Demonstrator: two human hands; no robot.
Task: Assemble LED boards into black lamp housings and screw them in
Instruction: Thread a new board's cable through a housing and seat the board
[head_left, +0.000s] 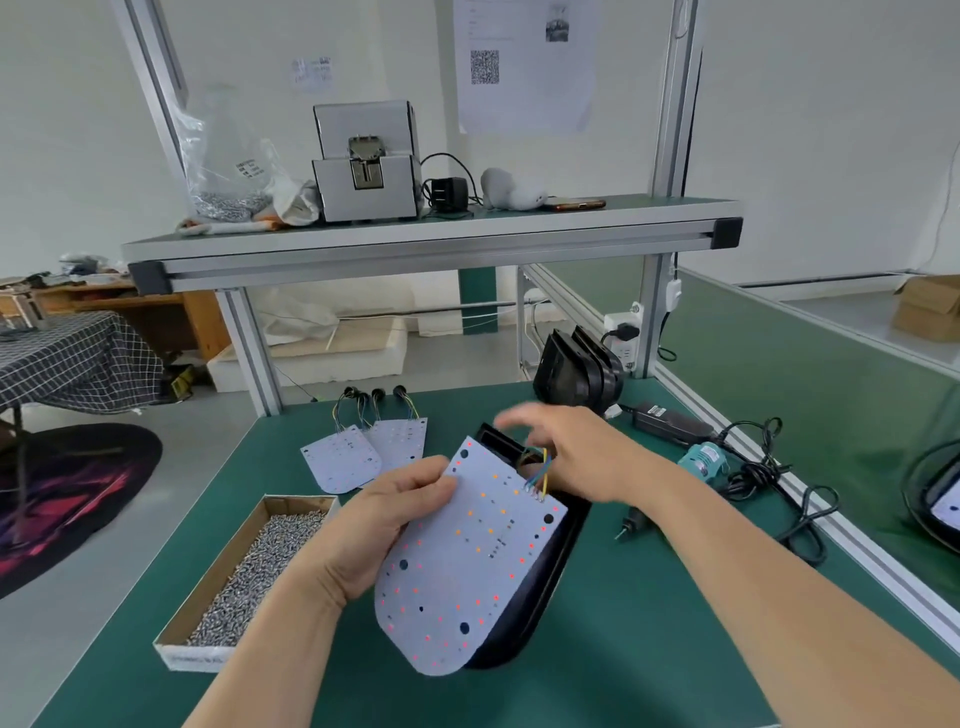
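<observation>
Left hand grip: your left hand (384, 525) is clamped on the LED board (467, 561), thumb on its white face at the left edge, fingers hidden under it.
Right hand grip: your right hand (576, 452) hovers over the board's far end. Its fingers are motion-blurred, so you cannot tell whether they are apart or pinching anything.
Wires: the coloured wires (540, 470) rise from the board's far right corner, just under your right palm.
LED board: tilted, face up, over the black lamp housing (540, 603); red and orange points glow on it.
Housing: lies on the green mat (623, 649), showing along the board's right and near edges.
Screws: cardboard box of screws (249, 566), just left of your left wrist.
Spare boards: two more boards (363, 452) lie flat beyond your left hand, their leads pointing away.
Housing stack: more black housings (576, 374) stand at the far right post.
</observation>
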